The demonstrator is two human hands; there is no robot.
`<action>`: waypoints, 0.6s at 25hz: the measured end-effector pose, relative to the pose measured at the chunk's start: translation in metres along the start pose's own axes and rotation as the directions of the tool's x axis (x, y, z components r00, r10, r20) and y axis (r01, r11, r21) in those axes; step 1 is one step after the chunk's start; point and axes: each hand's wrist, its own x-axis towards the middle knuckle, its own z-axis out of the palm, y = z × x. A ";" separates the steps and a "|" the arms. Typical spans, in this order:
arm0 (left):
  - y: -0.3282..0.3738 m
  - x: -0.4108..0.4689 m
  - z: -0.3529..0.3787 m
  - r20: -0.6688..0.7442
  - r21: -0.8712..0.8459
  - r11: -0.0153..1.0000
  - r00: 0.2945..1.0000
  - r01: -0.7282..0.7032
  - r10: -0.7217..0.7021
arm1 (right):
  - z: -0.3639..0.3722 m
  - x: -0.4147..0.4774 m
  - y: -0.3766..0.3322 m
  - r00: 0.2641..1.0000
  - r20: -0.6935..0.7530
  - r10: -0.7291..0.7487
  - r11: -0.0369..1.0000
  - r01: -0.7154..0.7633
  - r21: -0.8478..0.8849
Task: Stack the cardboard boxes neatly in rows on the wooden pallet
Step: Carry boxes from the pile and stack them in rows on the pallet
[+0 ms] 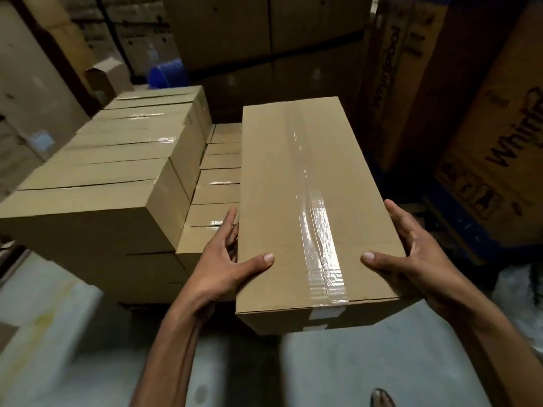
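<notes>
Taller rows (117, 160) fill the frame's left (pallet itself hidden). The lower row (217, 177) at centre needs more boxes. Left hand (226, 259) and right hand (417, 254) clasp the taped box (308, 201).

Dim warehouse light, warm cast overall. We see strong specular glare on the tape strip (318, 230) of the held box (308, 201), smaller glints on tape across the stacked boxes (117, 160), so the source sits overhead. Background cartons (499, 142) and upper corners fall into deep shadow. Floor (58, 318) at lower left is soft and smeared; the foot (382, 398) at bottom edge is blurred. Wide-angle bending shows at the frame edges. Both hands hold reasonably sharp.
</notes>
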 end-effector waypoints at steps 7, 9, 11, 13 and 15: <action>0.006 0.051 0.076 -0.347 -0.125 0.992 0.935 0.027 -0.069 | -0.070 0.155 -0.017 0.926 0.375 -0.043 0.998 0.056 -0.024; 0.007 0.066 0.085 -0.431 -0.152 0.988 0.896 0.041 -0.104 | -0.071 0.199 -0.021 0.880 0.475 -0.034 0.997 0.060 -0.040; 0.007 0.084 0.086 -0.479 -0.150 0.987 0.869 0.058 -0.124 | -0.064 0.243 -0.022 0.825 0.565 -0.019 0.997 0.058 -0.052; 0.003 0.105 0.080 -0.518 -0.160 0.983 0.841 0.089 -0.160 | -0.049 0.286 -0.021 0.769 0.639 -0.002 0.992 0.082 -0.096; 0.000 0.124 0.067 -0.546 -0.201 0.975 0.815 0.094 -0.191 | -0.028 0.325 -0.023 0.742 0.670 0.019 0.988 0.088 -0.126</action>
